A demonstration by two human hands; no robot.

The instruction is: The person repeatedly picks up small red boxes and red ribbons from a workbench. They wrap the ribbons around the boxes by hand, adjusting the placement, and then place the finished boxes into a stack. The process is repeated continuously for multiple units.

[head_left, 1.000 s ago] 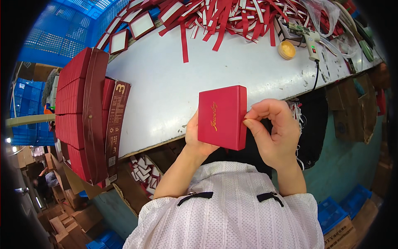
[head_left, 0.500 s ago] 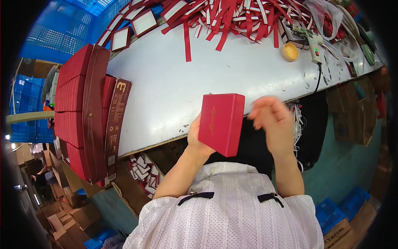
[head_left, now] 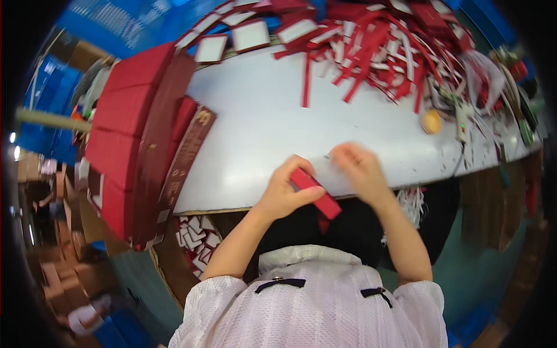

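Head view: red box gripped in the left hand, right hand apart from it

The red box (head_left: 326,203) is in the left hand (head_left: 289,190), seen mostly along one narrow side, and it slants from upper left to lower right. The left thumb lies across that side while the fingers curl round the upper end, so the hand is pinching the box firmly. The lower end sticks out free, to the right of the thumb. In the picture the box overlaps the front edge of the desk (head_left: 249,130), directly in front of the person's body.

The right hand (head_left: 361,171) is up and to the right of the box, near it but not touching; a gap shows between them. Its fingers look bent, but they are blurred, and I cannot tell whether they are spread, pressed together or pinching something.

To the left of both hands, rows of red boxes (head_left: 123,133) fill a dark red carton (head_left: 174,180). Toward the back of the desk is a heap of red and white strips (head_left: 377,55), with white-faced, red-edged pieces (head_left: 250,36) to its left. A round yellow pot (head_left: 431,122) sits at the right, just beside a pale corded tool (head_left: 462,123).
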